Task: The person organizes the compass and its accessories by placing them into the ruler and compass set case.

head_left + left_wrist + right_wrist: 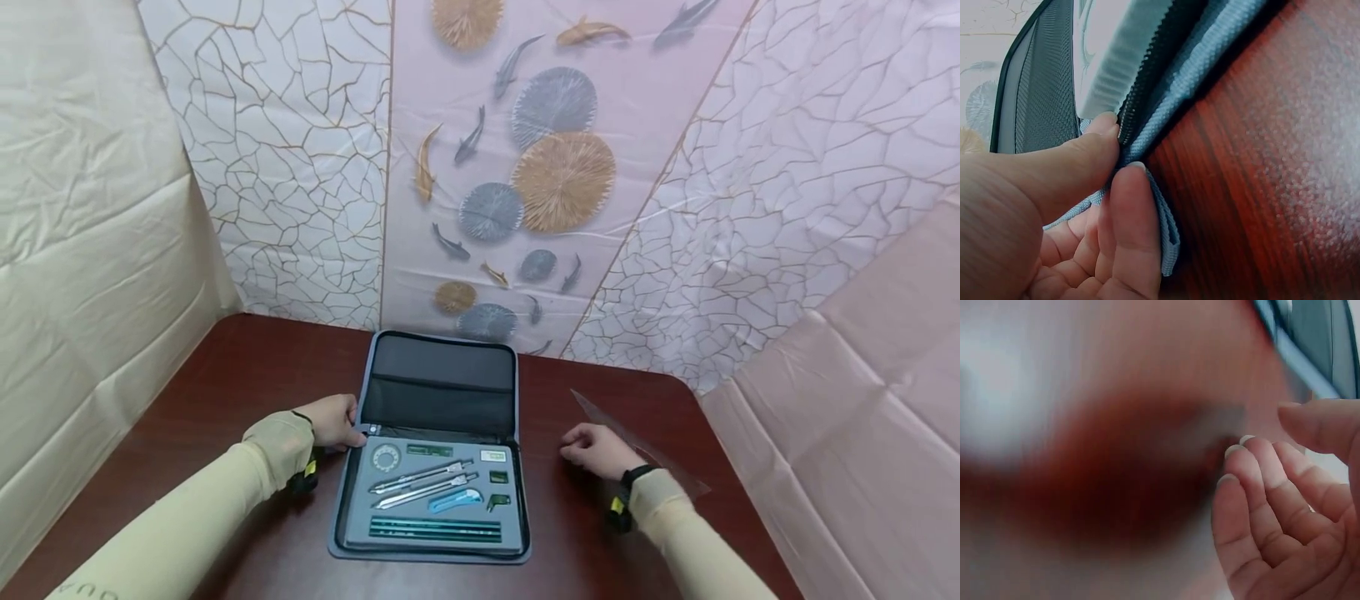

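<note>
An unzipped grey-blue zip case [336, 546] lies opened flat on the table, its dark mesh-pocketed lid [444, 367] toward the wall. My left hand [335, 421] is at the case's left side by the hinge, and its thumb and finger pinch the zippered edge [1175, 94]. In the case's grey insert [360, 500] are several pencils [435, 529], two metal compasses [423, 477], a blue utility knife [455, 500], and a white eraser [492, 456]. To the right of the case, my right hand [598, 450] holds nothing, its fingers loosely bent above the tabletop.
A clear plastic sheet [637, 442] lies on the brown table [285, 358], partly behind the right hand and wrist. Patterned cloth [300, 167] hangs behind the table, with plain cloth walls [90, 250] at both sides.
</note>
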{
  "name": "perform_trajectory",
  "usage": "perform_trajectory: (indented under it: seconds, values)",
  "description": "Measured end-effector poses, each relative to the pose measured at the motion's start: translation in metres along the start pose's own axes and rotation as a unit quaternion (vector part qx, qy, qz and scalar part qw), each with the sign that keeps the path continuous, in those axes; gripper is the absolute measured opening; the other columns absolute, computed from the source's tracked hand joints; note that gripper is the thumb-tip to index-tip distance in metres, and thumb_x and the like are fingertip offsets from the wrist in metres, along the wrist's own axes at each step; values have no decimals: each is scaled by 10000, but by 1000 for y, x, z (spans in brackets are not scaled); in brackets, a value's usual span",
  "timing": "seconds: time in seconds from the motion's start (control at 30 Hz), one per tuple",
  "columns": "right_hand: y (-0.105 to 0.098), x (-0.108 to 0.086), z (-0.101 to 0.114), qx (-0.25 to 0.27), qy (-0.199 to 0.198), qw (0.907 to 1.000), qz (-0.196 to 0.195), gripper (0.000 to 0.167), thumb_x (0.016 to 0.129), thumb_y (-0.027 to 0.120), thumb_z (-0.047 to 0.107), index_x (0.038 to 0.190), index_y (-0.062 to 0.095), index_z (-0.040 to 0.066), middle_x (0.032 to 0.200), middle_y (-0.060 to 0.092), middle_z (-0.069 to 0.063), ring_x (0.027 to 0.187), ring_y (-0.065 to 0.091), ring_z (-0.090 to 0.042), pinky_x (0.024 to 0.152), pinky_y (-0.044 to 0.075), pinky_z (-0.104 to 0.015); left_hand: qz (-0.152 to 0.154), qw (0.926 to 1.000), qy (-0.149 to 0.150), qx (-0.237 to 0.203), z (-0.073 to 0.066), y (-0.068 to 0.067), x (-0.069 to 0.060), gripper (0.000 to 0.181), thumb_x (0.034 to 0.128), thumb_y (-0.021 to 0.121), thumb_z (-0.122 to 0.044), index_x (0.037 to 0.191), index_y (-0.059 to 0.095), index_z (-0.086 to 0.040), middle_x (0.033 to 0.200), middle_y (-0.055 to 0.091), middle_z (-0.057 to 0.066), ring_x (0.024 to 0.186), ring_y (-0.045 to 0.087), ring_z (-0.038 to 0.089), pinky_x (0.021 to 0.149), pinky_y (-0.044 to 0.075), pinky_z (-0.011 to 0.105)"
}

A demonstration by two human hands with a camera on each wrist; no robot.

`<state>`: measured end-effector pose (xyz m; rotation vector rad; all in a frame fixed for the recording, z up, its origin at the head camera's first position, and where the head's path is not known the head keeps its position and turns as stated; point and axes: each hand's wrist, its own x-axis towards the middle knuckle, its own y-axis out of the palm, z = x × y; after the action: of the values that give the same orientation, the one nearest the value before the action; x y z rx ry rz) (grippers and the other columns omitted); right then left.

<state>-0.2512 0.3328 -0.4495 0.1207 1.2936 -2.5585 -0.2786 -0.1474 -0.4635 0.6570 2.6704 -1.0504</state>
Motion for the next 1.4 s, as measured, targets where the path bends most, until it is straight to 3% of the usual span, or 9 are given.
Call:
perform_trajectory:
  seconds: [0.2,0.27,0.37,0.6,0.8,1.07,1.17,1.27,1.4]
  values:
    - [-55,-9,-52,-868,859,9923,-215,497,836,759,287,1129,577,-71,975,614,-152,802,570,-240,676,490,-395,10,10000,84,36,4,1,2,364,790,800,-77,855,448,-10,621,495,45,557,516,152,593,530,308]
    - [-65,-12,-65,-935,1100,9894,-185,560,834,761,310,1156,544,-93,1004,599,-187,813,566,-266,665,493,-408,2,10000,39,35,3,1,1,366,790,803,-88,855,450,-16,618,499,45,552,514,152,584,519,301]
    - [-73,-14,-79,-1035,1135,9880,-160,582,839,755,320,1144,525,-119,993,590,-212,835,566,-288,676,494,-426,-29,9999,20,167,3,0,0,363,794,805,-117,859,461,-23,623,518,54,550,523,155,557,489,288]
    - [-79,-15,-100,-1068,1315,9851,-292,682,773,788,469,1090,559,-89,962,601,-182,811,557,-281,645,482,-405,-39,9995,-29,322,2,0,1,341,813,792,-145,870,478,-26,615,526,48,539,527,154,525,431,269]
    - [-77,-15,-107,-954,1401,9853,-216,652,715,835,465,994,562,-58,855,582,-102,740,525,-239,609,457,-360,-42,9997,-34,256,2,1,0,330,818,787,-138,867,481,-24,626,533,57,541,530,157,512,428,267]
    - [-76,-12,-106,-1204,1344,9835,-156,756,710,804,551,975,582,-121,881,601,-170,781,562,-258,676,496,-399,-72,9993,-23,360,4,-1,1,328,821,786,-160,863,486,-34,630,541,59,532,516,155,500,390,265]
    - [-72,-13,-107,-1121,1396,9837,-178,671,711,796,563,825,593,-67,761,585,-112,690,552,-221,608,478,-362,-103,9991,17,402,6,0,2,333,817,791,-168,858,483,-48,636,542,60,531,510,155,498,388,264]
    - [-69,-14,-107,-881,1525,9842,-185,570,725,798,536,651,526,39,617,474,-14,570,461,-159,517,392,-302,-95,9992,24,390,8,1,3,338,814,794,-171,859,480,-55,644,548,62,537,513,155,498,388,264]
    - [-68,-14,-104,-749,1561,9847,-191,541,756,789,500,619,454,98,621,405,13,569,405,-152,512,343,-289,-77,9993,-22,366,7,0,3,336,814,793,-166,862,480,-53,639,549,59,537,516,153,495,385,262]
